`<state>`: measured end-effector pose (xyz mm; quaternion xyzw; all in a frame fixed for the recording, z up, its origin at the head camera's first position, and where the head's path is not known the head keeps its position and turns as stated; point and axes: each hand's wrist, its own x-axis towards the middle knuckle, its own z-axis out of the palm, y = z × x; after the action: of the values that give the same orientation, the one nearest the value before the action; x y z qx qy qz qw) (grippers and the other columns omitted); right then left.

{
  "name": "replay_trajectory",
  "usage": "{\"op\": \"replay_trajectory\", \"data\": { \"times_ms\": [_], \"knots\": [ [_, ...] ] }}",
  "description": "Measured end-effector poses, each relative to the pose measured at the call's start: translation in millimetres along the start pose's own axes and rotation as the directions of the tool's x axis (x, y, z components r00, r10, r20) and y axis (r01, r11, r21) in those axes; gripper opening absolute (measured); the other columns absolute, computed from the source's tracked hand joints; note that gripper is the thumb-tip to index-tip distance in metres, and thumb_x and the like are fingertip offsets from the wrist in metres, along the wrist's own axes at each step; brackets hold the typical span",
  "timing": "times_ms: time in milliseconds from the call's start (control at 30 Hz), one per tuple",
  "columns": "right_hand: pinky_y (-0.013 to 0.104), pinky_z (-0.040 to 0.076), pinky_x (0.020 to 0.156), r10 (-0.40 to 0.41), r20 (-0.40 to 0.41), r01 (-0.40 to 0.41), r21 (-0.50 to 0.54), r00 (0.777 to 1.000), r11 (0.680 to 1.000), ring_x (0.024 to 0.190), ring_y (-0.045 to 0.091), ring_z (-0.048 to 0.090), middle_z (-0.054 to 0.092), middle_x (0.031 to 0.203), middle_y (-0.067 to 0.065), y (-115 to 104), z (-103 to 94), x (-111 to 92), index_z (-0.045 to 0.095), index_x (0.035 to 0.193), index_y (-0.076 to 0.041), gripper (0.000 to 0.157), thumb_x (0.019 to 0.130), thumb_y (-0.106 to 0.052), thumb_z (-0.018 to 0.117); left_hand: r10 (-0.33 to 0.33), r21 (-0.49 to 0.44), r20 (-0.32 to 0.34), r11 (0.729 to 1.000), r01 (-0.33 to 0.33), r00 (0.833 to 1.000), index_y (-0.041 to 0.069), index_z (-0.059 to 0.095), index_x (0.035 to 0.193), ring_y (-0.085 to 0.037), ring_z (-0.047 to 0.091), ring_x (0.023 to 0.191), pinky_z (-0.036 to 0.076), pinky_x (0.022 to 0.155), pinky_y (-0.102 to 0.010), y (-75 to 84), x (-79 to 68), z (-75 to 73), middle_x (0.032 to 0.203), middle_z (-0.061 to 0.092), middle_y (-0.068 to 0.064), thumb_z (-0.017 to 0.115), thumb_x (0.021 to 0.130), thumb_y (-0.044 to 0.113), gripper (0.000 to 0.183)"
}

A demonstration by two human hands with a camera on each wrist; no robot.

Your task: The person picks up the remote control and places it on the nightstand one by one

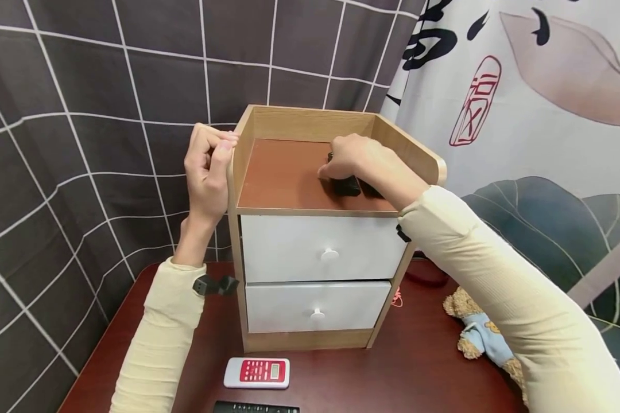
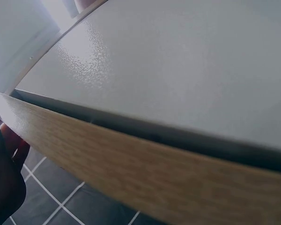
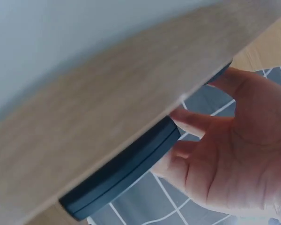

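Observation:
A small wooden cabinet (image 1: 310, 213) with two white drawers stands on the dark red table, its top shelf walled by raised panels. My left hand (image 1: 206, 172) grips the upper edge of its left side panel (image 1: 236, 183), thumb in front. In the left wrist view, fingers (image 2: 14, 145) show past the wood edge. Over the shelf, my right hand (image 1: 359, 154) reaches down and holds a black block-like object (image 1: 345, 186) between thumb and fingers, partly hidden. A second black object (image 3: 122, 164) with a rounded edge lies beside it, near the fingers.
A white remote with red keypad (image 1: 256, 373) and a black remote (image 1: 255, 408) lie in front of the cabinet. Right of it is a teddy bear (image 1: 488, 338) in blue, partly behind my right sleeve. A dark checked curtain (image 1: 108, 86) hangs behind.

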<state>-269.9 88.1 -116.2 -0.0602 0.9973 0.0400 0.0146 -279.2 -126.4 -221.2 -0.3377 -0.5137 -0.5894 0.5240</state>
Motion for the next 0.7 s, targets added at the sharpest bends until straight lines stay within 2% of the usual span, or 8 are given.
{"op": "replay_trajectory", "data": {
  "times_ms": [67,200,300,367,467,600,667,700],
  "knots": [
    [0.053,0.050,0.094,-0.043,-0.034,0.042,-0.013,0.999,0.999,0.108,0.031,0.056,0.060,0.123,0.015,3,-0.8,-4,0.058,0.115,-0.009,0.042,0.092,-0.044,0.056,0.004,0.006,0.005,1.000,-0.004,1.000,-0.016,0.049,0.073,-0.016,0.060,0.098,0.050,0.099,-0.035,-0.2,1.0,1.0,0.092,0.059,0.009,0.050,0.089,0.011,0.031],
    [0.049,0.049,0.095,-0.173,-0.126,0.174,-0.010,0.977,0.985,0.113,0.034,0.056,0.060,0.116,0.015,8,0.9,-13,0.057,0.109,-0.006,0.036,0.095,-0.040,0.053,0.008,0.011,-0.003,1.000,-0.008,1.000,-0.016,0.049,0.073,-0.016,0.061,0.098,0.050,0.098,-0.033,-0.9,0.6,1.0,0.092,0.059,0.009,0.050,0.088,0.011,0.031],
    [0.047,0.049,0.091,-0.250,-0.215,0.259,0.015,0.944,0.966,0.111,0.034,0.055,0.059,0.110,0.013,11,9.5,-24,0.058,0.104,-0.008,0.033,0.096,-0.039,0.053,0.000,0.011,-0.004,1.000,0.000,1.000,-0.016,0.048,0.073,-0.016,0.061,0.097,0.050,0.098,-0.034,-1.1,-2.4,1.8,0.092,0.059,0.009,0.049,0.088,0.010,0.030],
    [0.047,0.049,0.090,-0.295,-0.299,0.315,0.019,0.907,0.949,0.109,0.034,0.053,0.058,0.107,0.012,11,15.8,-34,0.060,0.102,-0.009,0.030,0.096,-0.038,0.055,-0.003,0.009,-0.008,1.000,0.003,1.000,-0.017,0.048,0.074,-0.016,0.060,0.098,0.051,0.099,-0.035,-0.3,-1.9,3.4,0.092,0.059,0.009,0.049,0.088,0.009,0.030],
    [0.047,0.048,0.091,-0.382,-0.465,0.429,-0.005,0.799,0.903,0.108,0.033,0.051,0.058,0.107,0.011,9,28.6,-51,0.063,0.102,-0.009,0.029,0.094,-0.036,0.058,-0.001,0.008,-0.019,1.000,0.001,1.000,-0.018,0.047,0.074,-0.017,0.060,0.097,0.051,0.099,-0.036,2.0,0.3,5.6,0.091,0.059,0.010,0.048,0.088,0.008,0.030],
    [0.045,0.048,0.096,-0.499,-0.661,0.596,-0.097,0.560,0.797,0.110,0.032,0.053,0.063,0.112,0.013,5,54.6,-74,0.067,0.102,-0.007,0.028,0.093,-0.033,0.062,-0.008,0.004,-0.026,1.000,0.008,1.000,-0.020,0.046,0.074,-0.016,0.060,0.096,0.051,0.099,-0.036,8.6,2.2,8.0,0.090,0.058,0.010,0.048,0.087,0.007,0.030],
    [0.043,0.047,0.099,-0.526,-0.716,0.653,-0.128,0.460,0.746,0.112,0.031,0.054,0.064,0.114,0.013,5,68.2,-84,0.068,0.103,-0.006,0.027,0.093,-0.031,0.064,-0.011,0.000,-0.027,1.000,0.011,1.000,-0.021,0.045,0.074,-0.016,0.060,0.095,0.051,0.099,-0.035,13.0,2.8,9.9,0.089,0.058,0.010,0.047,0.087,0.006,0.029],
    [0.042,0.047,0.100,-0.528,-0.736,0.673,-0.135,0.423,0.727,0.114,0.031,0.054,0.064,0.115,0.013,5,74.4,-89,0.068,0.103,-0.006,0.027,0.092,-0.031,0.065,-0.011,0.000,-0.026,1.000,0.011,1.000,-0.021,0.045,0.075,-0.015,0.059,0.095,0.051,0.098,-0.035,15.0,3.5,11.3,0.089,0.058,0.010,0.047,0.087,0.005,0.029]
  ]
}}
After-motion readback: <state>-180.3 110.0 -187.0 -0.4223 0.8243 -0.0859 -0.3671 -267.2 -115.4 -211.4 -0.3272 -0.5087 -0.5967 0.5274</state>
